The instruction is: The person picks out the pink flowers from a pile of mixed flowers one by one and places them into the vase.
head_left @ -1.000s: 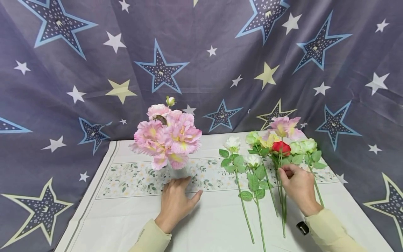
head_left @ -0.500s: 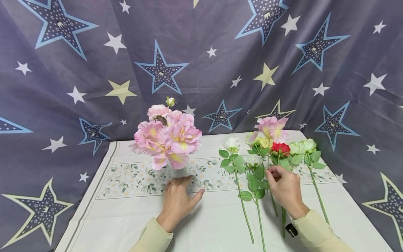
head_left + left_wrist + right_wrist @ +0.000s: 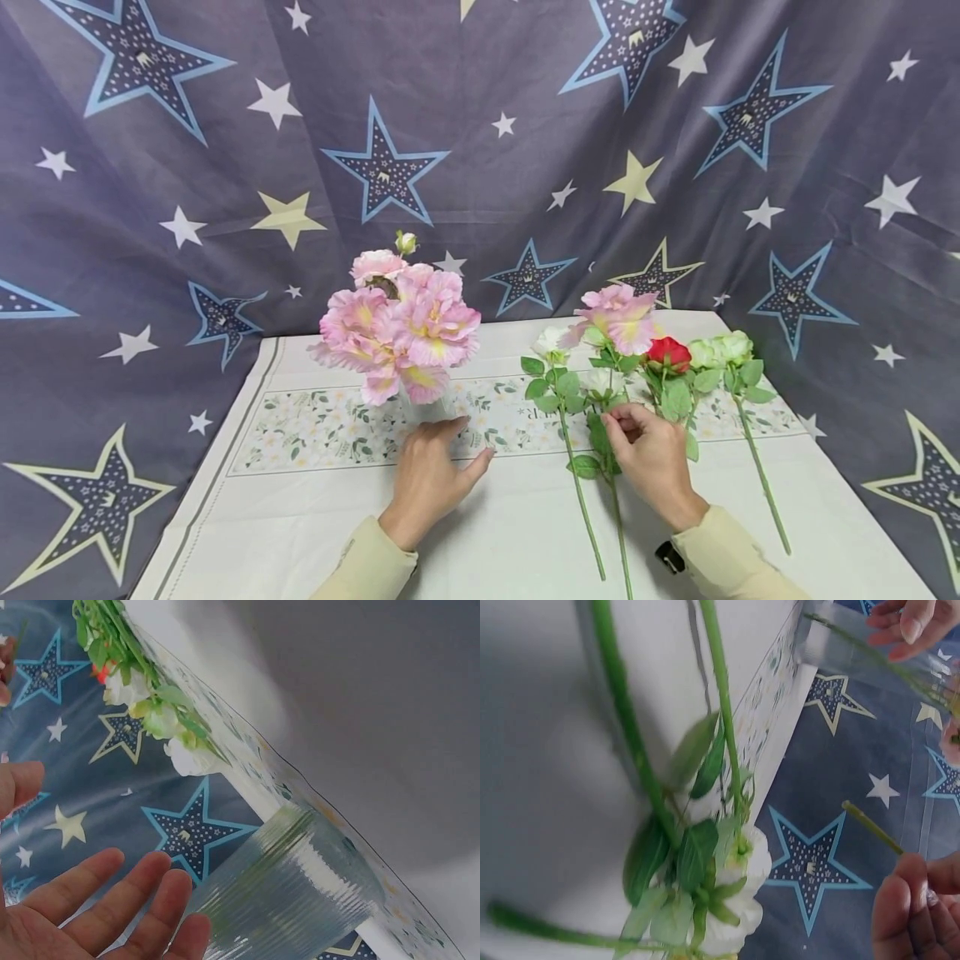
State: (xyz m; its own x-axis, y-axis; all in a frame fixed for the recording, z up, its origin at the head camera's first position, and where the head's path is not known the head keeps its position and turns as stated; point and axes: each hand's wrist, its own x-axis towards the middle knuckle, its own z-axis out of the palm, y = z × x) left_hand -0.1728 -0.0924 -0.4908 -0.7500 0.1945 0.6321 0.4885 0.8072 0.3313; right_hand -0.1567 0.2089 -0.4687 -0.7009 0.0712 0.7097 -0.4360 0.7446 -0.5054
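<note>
My right hand (image 3: 651,462) pinches the stem of a pink artificial flower (image 3: 618,318) and holds it upright above the table. In the right wrist view the stem's cut end (image 3: 871,825) sticks out past the fingertips. My left hand (image 3: 429,475), fingers spread, is beside a clear ribbed vase (image 3: 300,877); whether it touches the glass I cannot tell. Several pink blooms (image 3: 397,329) stand in this vase and hide most of it in the head view. Below the held flower lie two white roses, one (image 3: 602,381) partly behind my right hand.
A red rose (image 3: 669,354) and pale green flowers (image 3: 723,350) lie on the right side of the table (image 3: 300,533). A floral printed band (image 3: 315,425) crosses the white cloth. Behind hangs a dark star-patterned curtain (image 3: 465,100).
My right hand has moved left with the pink flower, away from the red rose and over the white roses. My left hand has shifted slightly right beside the vase.
</note>
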